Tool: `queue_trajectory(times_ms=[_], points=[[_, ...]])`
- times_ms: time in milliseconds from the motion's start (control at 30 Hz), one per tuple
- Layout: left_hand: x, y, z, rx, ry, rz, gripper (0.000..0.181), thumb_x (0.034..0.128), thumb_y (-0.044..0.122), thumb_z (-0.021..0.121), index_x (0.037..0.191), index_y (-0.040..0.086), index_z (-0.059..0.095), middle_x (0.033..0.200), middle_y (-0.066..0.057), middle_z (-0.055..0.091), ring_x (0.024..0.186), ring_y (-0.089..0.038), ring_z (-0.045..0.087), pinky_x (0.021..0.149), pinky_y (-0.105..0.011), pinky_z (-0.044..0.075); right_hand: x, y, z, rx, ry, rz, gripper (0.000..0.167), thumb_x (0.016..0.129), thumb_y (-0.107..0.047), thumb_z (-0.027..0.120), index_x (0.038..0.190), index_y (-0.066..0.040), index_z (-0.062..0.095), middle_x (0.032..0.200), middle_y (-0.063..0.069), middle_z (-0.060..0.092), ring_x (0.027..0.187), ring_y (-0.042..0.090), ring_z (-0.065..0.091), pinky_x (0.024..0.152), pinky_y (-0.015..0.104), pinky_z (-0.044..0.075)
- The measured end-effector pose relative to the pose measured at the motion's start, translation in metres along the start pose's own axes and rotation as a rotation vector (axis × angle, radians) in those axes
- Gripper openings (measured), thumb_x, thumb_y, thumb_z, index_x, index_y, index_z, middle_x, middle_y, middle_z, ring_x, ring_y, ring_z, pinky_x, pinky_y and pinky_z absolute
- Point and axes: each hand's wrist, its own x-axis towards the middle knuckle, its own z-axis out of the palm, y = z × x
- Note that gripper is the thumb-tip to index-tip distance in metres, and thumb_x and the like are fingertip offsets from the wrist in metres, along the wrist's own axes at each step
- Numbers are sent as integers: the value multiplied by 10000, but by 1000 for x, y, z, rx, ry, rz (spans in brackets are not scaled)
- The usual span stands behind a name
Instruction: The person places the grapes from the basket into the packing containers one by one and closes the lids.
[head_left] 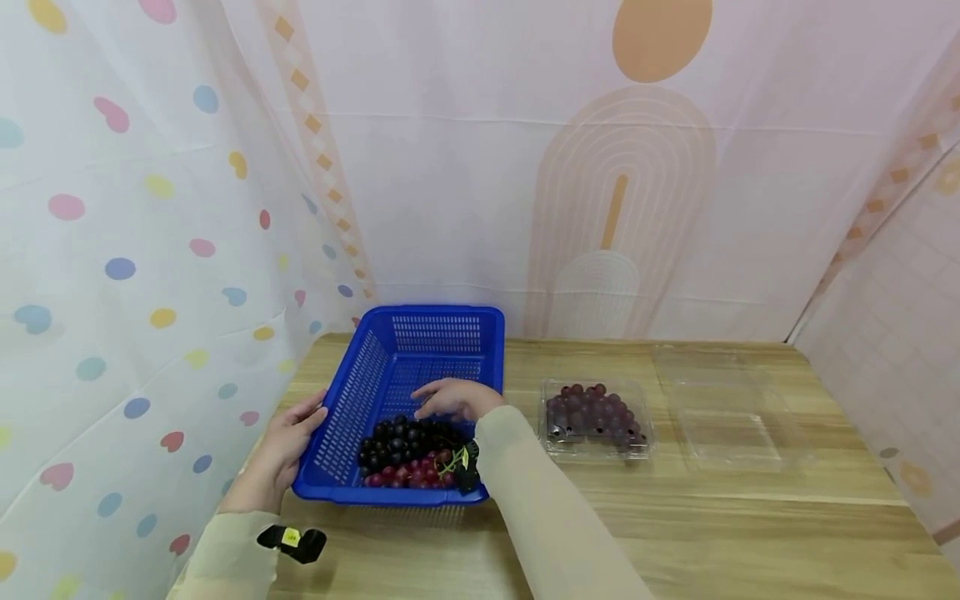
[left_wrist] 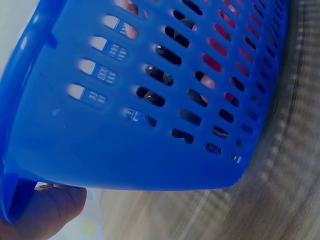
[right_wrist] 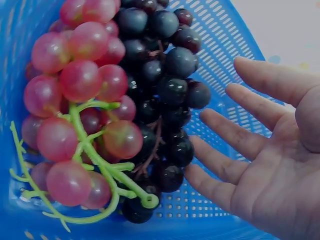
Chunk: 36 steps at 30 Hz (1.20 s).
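Observation:
A blue plastic basket (head_left: 491, 350) with slotted walls stands at the table's left. My left hand (head_left: 288, 442) holds its left rim; in the left wrist view a finger (left_wrist: 52, 210) shows by the basket's edge. Inside, at the near end, lie a bunch of black grapes (right_wrist: 172, 90) and a bunch of red grapes (right_wrist: 80, 80) with a green stem (right_wrist: 92, 150). My right hand (head_left: 465, 398) reaches into the basket over the black grapes. In the right wrist view its fingers (right_wrist: 225, 165) are spread, with the tips close beside the black bunch and nothing held.
Right of the basket, a clear plastic box (head_left: 555, 454) with dark red grapes (head_left: 592, 412) sits on the wooden table (head_left: 735, 533). Farther right lies another clear plastic box (head_left: 727, 433). Patterned curtains (head_left: 450, 167) hang behind and at both sides.

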Motion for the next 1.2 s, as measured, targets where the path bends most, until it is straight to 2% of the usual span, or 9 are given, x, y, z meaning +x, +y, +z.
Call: queue_trajectory(times_ms=[200,567,867,1067,1200], points=[[0,0,-1,-10,1,-7,544,1012,241,436,1506,157,223,1563,-130,184,867,80,523,750,-140,464,2,2,3,-9,2,20,462,897,-171,649,1347,-172,541,1399,77,491,1325,321,392,1056,505,346],[0,-1,1,-38,28,1,540,1005,242,455,1498,149,256,1536,-159,249,858,65,552,756,-164,477,6,5,2,-75,-29,52,439,898,-209,653,1327,-194,562,1453,87,430,1346,324,365,1063,519,333],[-1,0,2,-30,39,0,540,1004,242,454,1498,144,258,1539,-153,251,857,73,536,746,-149,466,12,7,5,-116,-125,51,447,852,-196,707,1283,-229,598,1528,65,312,1423,310,222,1131,528,214],[-2,1,2,-23,43,-1,541,1005,242,451,1500,145,253,1537,-160,253,859,74,531,742,-144,463,10,7,7,-172,-139,69,526,839,-135,712,1330,-238,554,1544,82,264,1420,338,212,1117,533,242],[-2,1,3,-13,48,-3,539,1004,246,454,1498,147,260,1535,-157,262,865,73,522,743,-137,456,11,10,7,-236,-148,84,538,853,-166,700,1356,-243,526,1546,80,261,1421,324,216,1112,515,266]])
